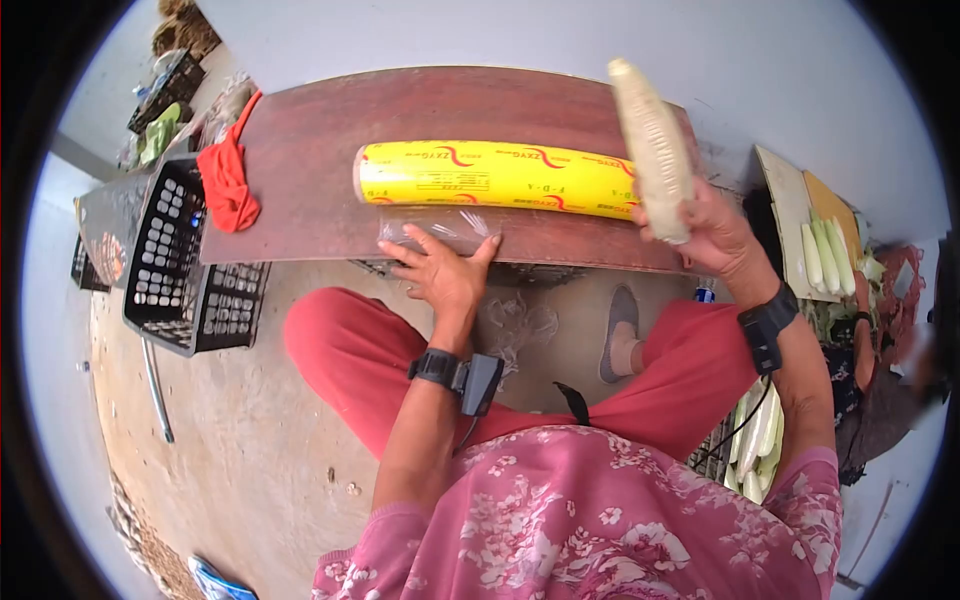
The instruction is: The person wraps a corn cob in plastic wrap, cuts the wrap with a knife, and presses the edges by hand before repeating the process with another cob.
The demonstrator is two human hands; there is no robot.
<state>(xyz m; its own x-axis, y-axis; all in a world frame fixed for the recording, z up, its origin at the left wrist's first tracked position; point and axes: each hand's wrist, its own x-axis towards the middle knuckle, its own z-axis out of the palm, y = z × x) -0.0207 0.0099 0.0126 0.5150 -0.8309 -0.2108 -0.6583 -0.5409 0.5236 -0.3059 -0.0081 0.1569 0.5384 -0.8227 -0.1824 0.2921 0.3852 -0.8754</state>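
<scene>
My right hand (pixel 715 228) is closed round the lower end of a long pale vegetable (pixel 652 140), held tilted above the right part of the reddish-brown board (pixel 300 120). Flat on the front edge of the board, with fingers spread, rests my left hand (pixel 447 272), touching a sheet of clear film (pixel 455 226). The film lies just in front of a yellow printed roll (pixel 500 178), which stretches across the board behind both hands. The roll's right end is partly hidden by the vegetable and my right hand.
Black crates (pixel 170 260) stand at the left, beside a red cloth (pixel 230 185) on the board's corner. Pale vegetables (pixel 826 255) lie on a board at the right, near a co-worker's arm (pixel 863 340). More vegetables (pixel 755 440) fill a crate by my right leg.
</scene>
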